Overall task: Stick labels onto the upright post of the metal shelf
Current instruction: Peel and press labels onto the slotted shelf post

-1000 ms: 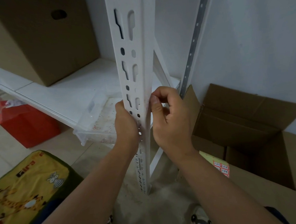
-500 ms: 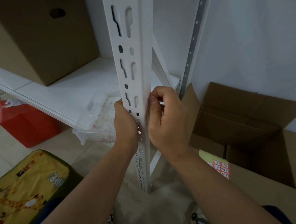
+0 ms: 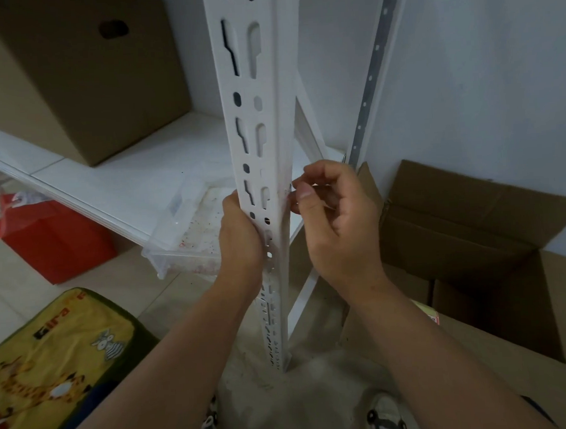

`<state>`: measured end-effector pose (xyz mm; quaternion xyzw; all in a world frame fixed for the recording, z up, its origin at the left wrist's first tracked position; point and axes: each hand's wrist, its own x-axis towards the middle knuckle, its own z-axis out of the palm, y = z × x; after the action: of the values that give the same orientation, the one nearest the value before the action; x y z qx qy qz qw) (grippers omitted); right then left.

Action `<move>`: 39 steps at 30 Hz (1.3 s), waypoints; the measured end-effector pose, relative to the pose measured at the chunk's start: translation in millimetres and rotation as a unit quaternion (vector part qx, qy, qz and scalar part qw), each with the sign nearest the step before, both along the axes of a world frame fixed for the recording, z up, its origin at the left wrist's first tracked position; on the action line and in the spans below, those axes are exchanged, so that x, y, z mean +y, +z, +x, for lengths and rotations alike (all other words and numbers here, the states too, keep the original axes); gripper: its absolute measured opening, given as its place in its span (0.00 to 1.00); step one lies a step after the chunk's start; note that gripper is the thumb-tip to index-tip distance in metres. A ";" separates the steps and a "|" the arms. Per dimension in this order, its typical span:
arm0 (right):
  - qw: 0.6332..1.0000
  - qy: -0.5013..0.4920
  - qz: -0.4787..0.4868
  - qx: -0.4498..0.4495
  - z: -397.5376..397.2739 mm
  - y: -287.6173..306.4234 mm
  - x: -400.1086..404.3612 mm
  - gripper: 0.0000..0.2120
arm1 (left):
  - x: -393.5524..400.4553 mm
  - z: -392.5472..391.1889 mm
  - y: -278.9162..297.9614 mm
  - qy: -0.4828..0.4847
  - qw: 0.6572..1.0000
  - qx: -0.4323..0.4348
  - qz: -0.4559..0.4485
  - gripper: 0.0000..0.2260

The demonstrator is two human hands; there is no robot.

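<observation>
"Where is the white post [image 3: 263, 123]?"

"Right in the middle. It stands straight up from the floor, and its top is cut off by the edge of the picture. Both hands are on it about halfway down."

"What is the left hand [image 3: 240, 239] doing?"

"It grips the post from the left side. Its fingers curl round behind the metal, so I cannot see their tips."

"And the right hand [image 3: 336, 224]?"

"Its fingers are bent, and the thumb and first finger pinch together right at the post's right edge. There is a tiny pale thing there. It may be a label [image 3: 288, 191], but it is too small and blurry to be sure."

"Is there room around them?"

"Not much. The white shelf board [image 3: 115, 177] is just behind the post on the left, with a brown closed box [image 3: 71, 77] on it. A clear tray [image 3: 190, 232] pokes out under that shelf. An open cardboard box [image 3: 472, 224] sits close on the right, against the wall. The yellow cushion [image 3: 53, 367] is down on the left, cut off at the bottom corner."
</observation>
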<state>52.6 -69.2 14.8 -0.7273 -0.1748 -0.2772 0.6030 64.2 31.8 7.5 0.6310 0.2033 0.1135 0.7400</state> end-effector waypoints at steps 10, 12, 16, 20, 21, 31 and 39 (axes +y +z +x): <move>0.952 -0.086 -0.257 -0.144 1.8 11.0 -14.1 0.07 | 0.7 0.7 -1.5 0.005 1.000 -0.010 0.001 0.18; 0.938 -0.089 -0.297 -0.153 3.2 17.0 -17.3 0.06 | -0.5 -0.5 -0.2 0.008 1.000 -0.011 -0.001 0.17; 0.929 -0.091 -0.327 -0.148 3.4 26.1 -17.8 0.05 | -2.6 -2.2 1.7 0.012 1.000 -0.006 -0.010 0.19; 0.933 -0.115 -0.317 -0.127 2.2 26.5 -11.4 0.06 | -2.8 -1.5 0.5 0.010 1.000 -0.011 -0.013 0.19; 0.936 -0.121 -0.306 -0.126 1.7 25.5 -9.5 0.06 | -2.7 -1.6 0.0 0.008 1.000 -0.013 -0.015 0.19; 0.970 -0.095 -0.206 -0.082 0.1 12.6 -6.3 0.07 | 1.3 0.4 -1.2 -0.002 1.000 -0.018 -0.002 0.18; 0.974 -0.098 -0.194 -0.063 -0.6 12.6 -5.5 0.12 | 0.9 -2.2 0.2 -0.013 1.000 -0.013 0.005 0.19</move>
<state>52.0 -74.7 27.4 -0.8253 -0.1905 -0.3412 0.4076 62.1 32.7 7.7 0.6355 0.1847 0.1128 0.7412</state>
